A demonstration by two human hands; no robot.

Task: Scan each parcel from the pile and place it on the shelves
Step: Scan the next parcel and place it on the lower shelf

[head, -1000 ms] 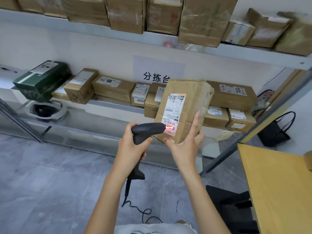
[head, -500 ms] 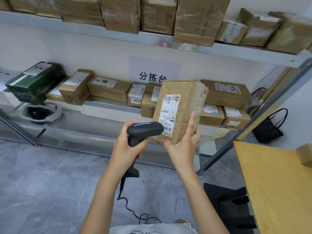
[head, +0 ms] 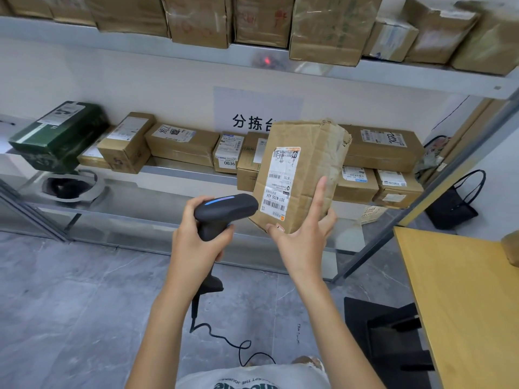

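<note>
1. Holding the parcel upright: right hand cradles its bottom corner, index finger straight up the side face, thumb under the label edge. Grip is on the carton, fingers mostly straight, not wrapped.
2. Left hand is clamped round the scanner handle, nose at 9 o'clock of the label, nearly touching.
3. Change: a second ago a red scan line lit the lower barcode; now gone, blue strip on the scanner lit. Likely the scan registered, so shelving is next.
4. Room: middle shelf is packed at 12 and 2 o'clock; bare strip at 10 o'clock beside the small boxes. Top shelf is full along its edge.
5. Hazards: shelf upright at 3 o'clock, tabletop at 4 o'clock, cable trailing at 6.
</note>
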